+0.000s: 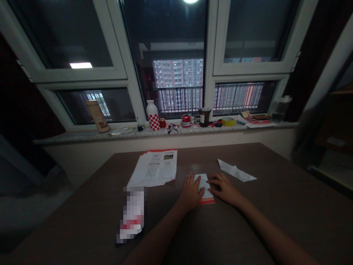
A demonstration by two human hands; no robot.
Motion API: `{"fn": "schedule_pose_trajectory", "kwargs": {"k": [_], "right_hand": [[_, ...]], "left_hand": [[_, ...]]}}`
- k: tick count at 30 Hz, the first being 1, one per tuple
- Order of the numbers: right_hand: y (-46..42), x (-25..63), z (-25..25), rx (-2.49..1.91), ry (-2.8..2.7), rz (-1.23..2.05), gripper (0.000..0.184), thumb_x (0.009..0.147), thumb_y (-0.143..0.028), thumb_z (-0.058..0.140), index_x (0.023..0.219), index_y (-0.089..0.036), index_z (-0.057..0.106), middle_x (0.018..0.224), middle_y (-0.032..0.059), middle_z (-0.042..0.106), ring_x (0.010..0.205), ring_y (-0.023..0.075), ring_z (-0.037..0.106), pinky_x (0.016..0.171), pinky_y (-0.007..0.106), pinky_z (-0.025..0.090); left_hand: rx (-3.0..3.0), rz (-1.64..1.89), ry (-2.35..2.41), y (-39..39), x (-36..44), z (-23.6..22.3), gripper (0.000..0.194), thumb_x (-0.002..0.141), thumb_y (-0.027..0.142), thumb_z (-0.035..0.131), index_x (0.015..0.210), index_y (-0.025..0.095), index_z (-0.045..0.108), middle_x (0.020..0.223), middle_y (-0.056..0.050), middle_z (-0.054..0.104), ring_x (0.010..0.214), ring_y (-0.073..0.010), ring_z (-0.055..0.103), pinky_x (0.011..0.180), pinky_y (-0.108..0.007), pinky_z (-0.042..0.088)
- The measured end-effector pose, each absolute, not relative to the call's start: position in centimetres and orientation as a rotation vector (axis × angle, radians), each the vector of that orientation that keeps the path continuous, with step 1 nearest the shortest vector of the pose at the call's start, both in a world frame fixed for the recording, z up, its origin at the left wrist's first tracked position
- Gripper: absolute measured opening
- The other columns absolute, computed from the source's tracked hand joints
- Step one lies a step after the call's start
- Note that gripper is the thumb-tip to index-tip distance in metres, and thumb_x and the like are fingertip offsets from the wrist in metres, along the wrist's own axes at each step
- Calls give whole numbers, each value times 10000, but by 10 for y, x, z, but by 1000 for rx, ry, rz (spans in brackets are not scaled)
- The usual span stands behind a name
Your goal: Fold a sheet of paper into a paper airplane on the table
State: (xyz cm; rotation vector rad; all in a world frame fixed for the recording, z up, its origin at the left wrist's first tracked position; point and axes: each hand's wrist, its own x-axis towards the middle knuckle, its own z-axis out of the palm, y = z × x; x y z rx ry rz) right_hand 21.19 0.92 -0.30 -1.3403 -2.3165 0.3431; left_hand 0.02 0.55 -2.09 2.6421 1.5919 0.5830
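Steadying the red-edged paper slip (pixel 204 187), we held left hand (pixel 190 192) and right hand (pixel 224 188) open; printed sheets (pixel 153 168) lay beyond the fingers (pixel 216 179).

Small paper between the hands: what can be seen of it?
The small paper is a narrow white slip with fine print, too small to read, and a red band along its near end. It lies flat on the dark brown table, its long side pointing away from the person. The left hand rests over its left edge; the fingers of the right hand reach its right edge.
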Motion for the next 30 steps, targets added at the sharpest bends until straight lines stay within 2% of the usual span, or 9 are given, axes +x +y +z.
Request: {"fn": "schedule_pose_trajectory", "kwargs": {"k": [4, 8, 13, 15, 17, 21, 23, 26, 30], "right_hand": [[6, 213, -1, -1337, -2357, 412, 557, 787, -520, 646, 1289, -288, 584, 1310, 80, 507, 1221, 290, 419, 1062, 434, 337], [13, 217, -5, -1331, -2347, 424, 416, 836, -350, 599, 1246, -284, 619, 1312, 73, 515, 1233, 273, 422, 1073, 427, 331], [18, 221, -6, -1262, -2303, 382, 331, 849, -152, 462, 1032, -248, 720, 1118, 75, 624, 1102, 236, 522, 1000, 400, 404], [14, 220, -1, -1266, -2327, 350, 309, 858, -188, 478, 1047, -242, 717, 1101, 78, 627, 1073, 238, 532, 981, 395, 413], [8, 219, 4, -1297, -2371, 330, 334, 843, -359, 580, 1138, -241, 683, 1154, 91, 597, 1083, 261, 519, 982, 408, 408], [-1, 216, 11, -1376, -2438, 337, 843, 637, -670, 712, 1331, -218, 551, 1253, 136, 522, 1150, 328, 460, 1005, 447, 384], [-1, 216, 12, -1402, -2454, 356, 942, 596, -712, 713, 1367, -209, 512, 1296, 152, 490, 1181, 345, 437, 1023, 459, 365], [1, 219, 14, -1378, -2471, 402, 883, 635, -697, 695, 1365, -234, 516, 1332, 142, 478, 1220, 342, 424, 1051, 462, 338], [3, 229, 18, -1297, -2467, 500, 708, 716, -640, 666, 1312, -271, 568, 1389, 103, 469, 1271, 318, 415, 1085, 452, 313]], "left_hand": [[2611, 637, 1614, 6, 1, -19, 487, 950, 434, 394, 1326, 145, 504, 1433, -165, 444, 1405, -323, 278, 1125, -527, 271], [2594, 664, 1611, 8, 0, -15, 410, 957, 407, 386, 1232, 158, 560, 1425, -130, 467, 1406, -298, 284, 1133, -534, 253], [2624, 561, 1534, 11, -7, -6, 308, 941, 306, 418, 1170, 193, 590, 1334, -88, 564, 1265, -220, 473, 1148, -467, 253], [2694, 505, 1473, 11, -10, 0, 322, 927, 310, 454, 1190, 188, 594, 1311, -95, 576, 1230, -229, 494, 1143, -456, 262], [2723, 470, 1450, 10, -12, 7, 315, 927, 315, 466, 1176, 194, 617, 1244, -89, 609, 1180, -230, 522, 1127, -449, 285], [2753, 515, 1430, 8, -12, 18, 278, 926, 333, 487, 1079, 215, 687, 1054, -70, 649, 1105, -227, 544, 1125, -469, 271], [2753, 532, 1397, 7, -12, 20, 255, 921, 336, 502, 1006, 220, 713, 1004, -60, 648, 1087, -219, 549, 1135, -471, 252], [2708, 562, 1335, 8, -14, 16, 232, 915, 341, 520, 931, 222, 719, 1008, -48, 650, 1088, -203, 557, 1145, -458, 241], [2626, 614, 1264, 11, -17, 6, 273, 915, 406, 523, 1043, 216, 670, 1245, -67, 603, 1295, -224, 434, 1153, -466, 226]]}}
